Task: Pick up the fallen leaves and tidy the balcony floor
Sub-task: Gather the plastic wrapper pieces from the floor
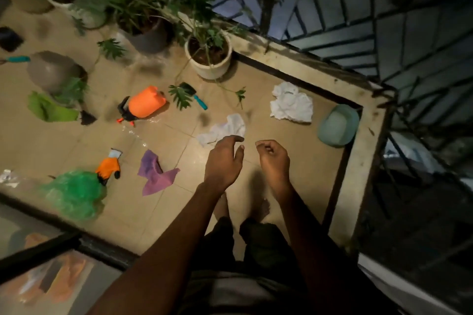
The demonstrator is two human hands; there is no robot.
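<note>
I stand on the tiled balcony floor (276, 100) and look down. Both arms reach forward, high above the tiles. My left hand (224, 161) hangs with loosely curled fingers and holds nothing. My right hand (273, 158) is also loosely curled and empty. Green leaves lie on the floor: one (180, 96) beside a teal-handled trowel (195, 96), a small one (240, 94) on a trailing stem, another (111, 48) further back. Two crumpled white cloths lie ahead, one (225, 129) just past my left hand, the other (291, 103) nearer the corner.
Potted plants (208, 59) crowd the far side. An orange sprayer (144, 103), an orange glove (108, 167), a purple cloth (154, 174), a green cloth (48, 108), a green plastic bag (74, 194) and a pale basin (337, 125) litter the floor. A low wall (368, 135) with a metal grille bounds the right side.
</note>
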